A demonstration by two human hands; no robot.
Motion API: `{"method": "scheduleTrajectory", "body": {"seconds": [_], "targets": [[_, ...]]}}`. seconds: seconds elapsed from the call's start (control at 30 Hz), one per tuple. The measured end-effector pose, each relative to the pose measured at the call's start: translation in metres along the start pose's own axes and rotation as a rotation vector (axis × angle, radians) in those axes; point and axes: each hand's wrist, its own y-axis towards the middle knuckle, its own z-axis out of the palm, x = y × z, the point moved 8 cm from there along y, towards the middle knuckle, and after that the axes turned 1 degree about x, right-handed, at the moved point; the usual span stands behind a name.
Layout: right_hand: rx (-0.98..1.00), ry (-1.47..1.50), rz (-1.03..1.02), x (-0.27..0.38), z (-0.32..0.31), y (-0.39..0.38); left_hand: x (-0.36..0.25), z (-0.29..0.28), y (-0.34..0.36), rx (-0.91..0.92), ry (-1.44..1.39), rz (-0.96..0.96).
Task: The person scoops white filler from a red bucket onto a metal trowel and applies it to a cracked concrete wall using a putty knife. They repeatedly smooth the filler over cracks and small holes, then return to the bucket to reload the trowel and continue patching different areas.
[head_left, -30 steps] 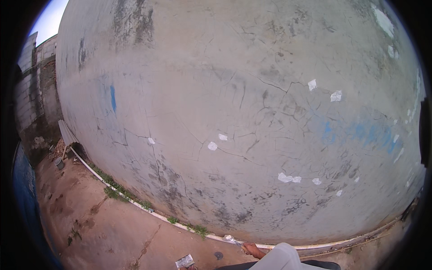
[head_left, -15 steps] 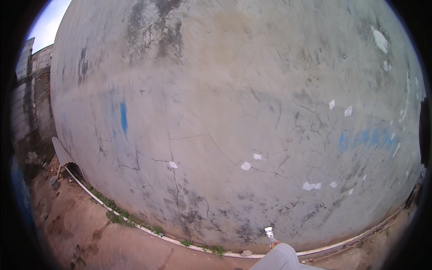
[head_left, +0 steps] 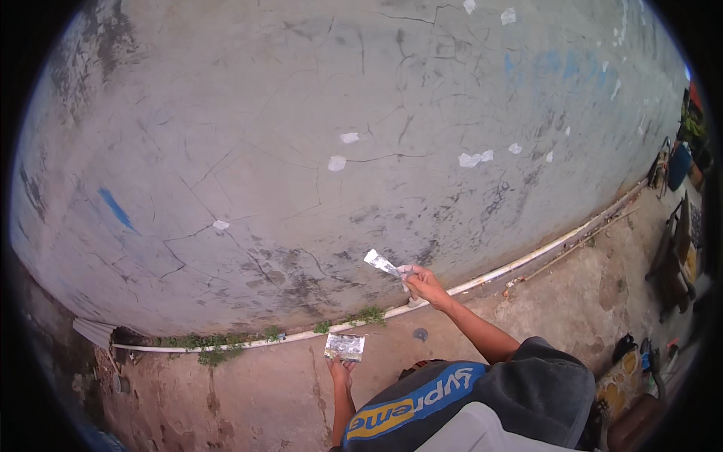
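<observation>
My right hand [head_left: 422,282] grips a putty knife [head_left: 384,262] with white paste on its blade, held up in front of the cracked grey wall [head_left: 263,113]. My left hand [head_left: 340,371] holds a flat rectangular board [head_left: 345,345], smeared with white and grey paste, lower and further left. Small white patches [head_left: 337,163] are spread over cracks and marks on the wall, which also has faded blue paint [head_left: 117,207].
A white pipe [head_left: 504,271] runs along the wall's foot above a stained concrete floor [head_left: 263,399], beside weeds [head_left: 218,354]. A corrugated sheet [head_left: 94,329] lies at the left. At the right are wooden pieces of furniture [head_left: 678,248], a blue container [head_left: 678,162] and assorted items [head_left: 629,377].
The view has tilted and turned, so the wall sits higher and more of the right side shows. Both hands are now visible, my right one raised with the knife.
</observation>
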Motion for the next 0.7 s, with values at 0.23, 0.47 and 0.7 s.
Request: {"method": "scheduleTrajectory", "body": {"seconds": [0.23,0.47,0.7], "targets": [[-0.389,0.145,0.029,-0.073,-0.065,-0.124,0.064,0.063,0.010,0.187,0.455,-0.400],[-1.036,0.275,0.237,-0.126,-0.159,-0.370,0.132,0.177,-0.044,0.512,0.742,-0.488],[-1.291,0.070,0.239,-0.159,-0.193,-0.538,0.183,0.252,-0.089,0.580,0.764,-0.432]]}}
